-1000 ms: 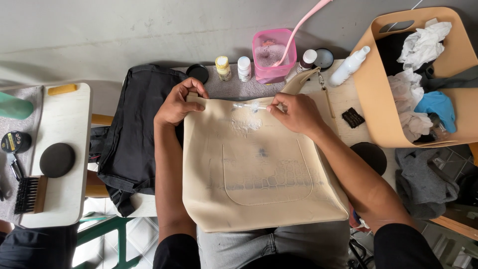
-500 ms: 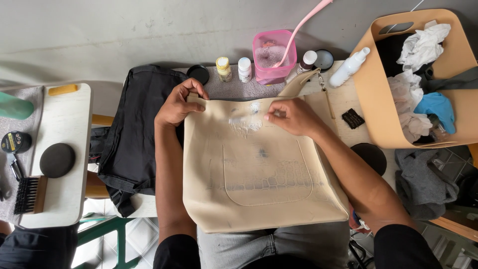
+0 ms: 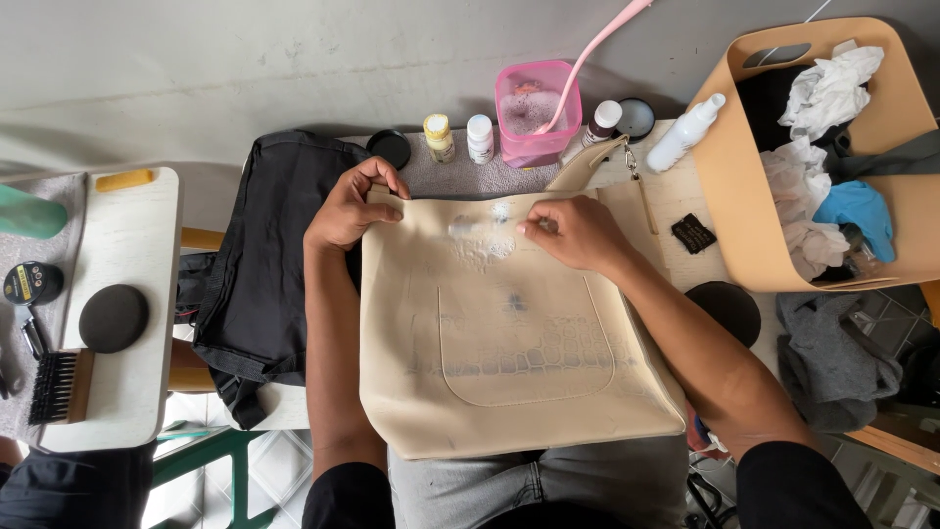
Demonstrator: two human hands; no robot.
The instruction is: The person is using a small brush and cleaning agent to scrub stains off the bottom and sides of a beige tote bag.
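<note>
Fingers of the right hand (image 3: 578,233) are pressed together around a small clear brush (image 3: 487,225), whose head lies flat on the upper middle of the cream bag (image 3: 509,333). The left hand (image 3: 352,206) curls over the bag's top left corner, its fingers (image 3: 384,176) hooked over the rim and its thumb on the front, pinching the leather to keep it taut.

The bag lies flat across the person's lap and the near edge of the tabletop (image 3: 676,196), pocket side up. A foamy white patch (image 3: 485,245) sits right under the brush, so the top band seems to be the part being worked now. Lower down, a dark smudge (image 3: 516,301) on the pocket and greyish scaly marks (image 3: 548,358) along its bottom edge are not lathered at all. As far as I can judge, the cleaning is at an early stage: one small spot is wet, and most of the front looks untouched.

Beyond the bag stand a pink tub (image 3: 534,113) of suds with a pink handle poking out, two small bottles (image 3: 460,137) and a white spray bottle (image 3: 685,132). A black bag (image 3: 264,255) lies to the left, and a tan basket (image 3: 744,176) full of rags sits to the right.
</note>
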